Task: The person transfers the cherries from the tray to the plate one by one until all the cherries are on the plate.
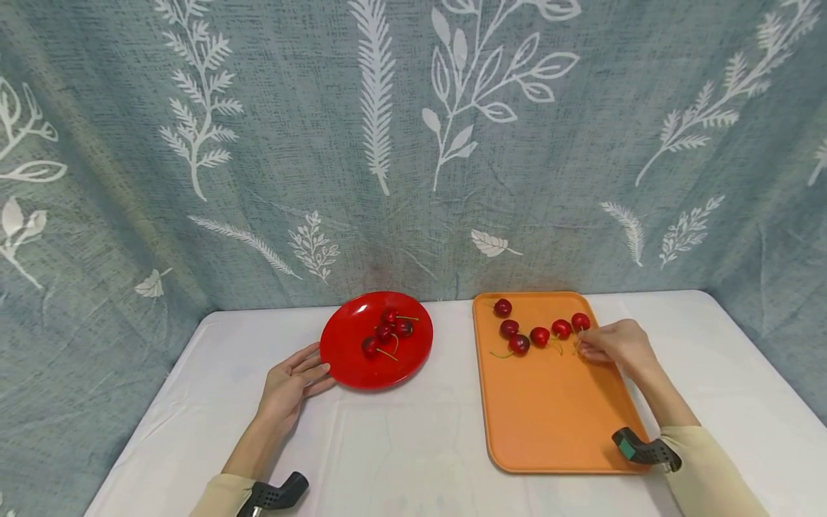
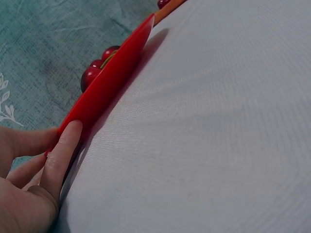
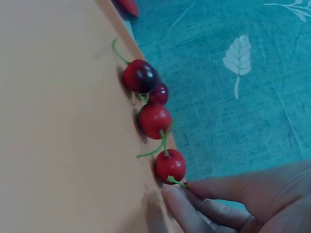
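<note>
One blue-grey curtain (image 1: 271, 143), printed with white leaves and fronds, stands behind the far edge of a white-covered table (image 1: 413, 445) and also bounds its two sides. One orange tray (image 1: 568, 424) has its far rim by the curtain and its right rim crossed by the person's right forearm; bare orange runs from the fruit to the near rim. One red plate (image 1: 345, 327) sits left of it, with a strip of white cloth between.

Two pale sleeves (image 1: 707, 470) come in from the near side, each with a dark wrist device (image 1: 646, 450). The left hand (image 1: 287, 384) holds the plate's left rim between thumb and fingers. The right hand (image 1: 620, 345) has a narrow pinch at a stem, beside the rightmost cherry (image 1: 580, 321).

Ten cherries in all: four on the plate (image 1: 370, 347) and six in the tray's far part, counting that rightmost one. Several show thin green stems.
</note>
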The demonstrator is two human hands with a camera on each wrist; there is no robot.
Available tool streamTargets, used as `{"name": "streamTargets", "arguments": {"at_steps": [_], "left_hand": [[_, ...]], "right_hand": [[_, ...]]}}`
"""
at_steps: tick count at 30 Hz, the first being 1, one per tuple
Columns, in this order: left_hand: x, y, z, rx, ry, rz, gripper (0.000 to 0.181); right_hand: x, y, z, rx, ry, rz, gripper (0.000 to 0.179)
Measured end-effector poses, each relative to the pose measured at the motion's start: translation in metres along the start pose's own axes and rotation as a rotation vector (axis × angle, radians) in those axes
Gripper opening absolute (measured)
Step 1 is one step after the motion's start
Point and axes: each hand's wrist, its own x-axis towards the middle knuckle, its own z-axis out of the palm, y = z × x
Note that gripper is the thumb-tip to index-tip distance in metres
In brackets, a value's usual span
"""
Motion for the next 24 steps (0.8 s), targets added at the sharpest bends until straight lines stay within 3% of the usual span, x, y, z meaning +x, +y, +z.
{"name": "streamTargets", "arguments": {"at_steps": [10, 24], "left_hand": [[-0.002, 0.001, -0.001, -0.001, -0.009, 0.008, 0.058], [-0.004, 0.000, -0.001, -0.020, -0.020, 0.021, 0.059]], "right_hand": [[-0.003, -0.016, 0.008, -0.002, 0.047, -0.072, 0.034], [-0.005, -0.040, 0.042, 0.044, -0.039, -0.122, 0.030]]}}
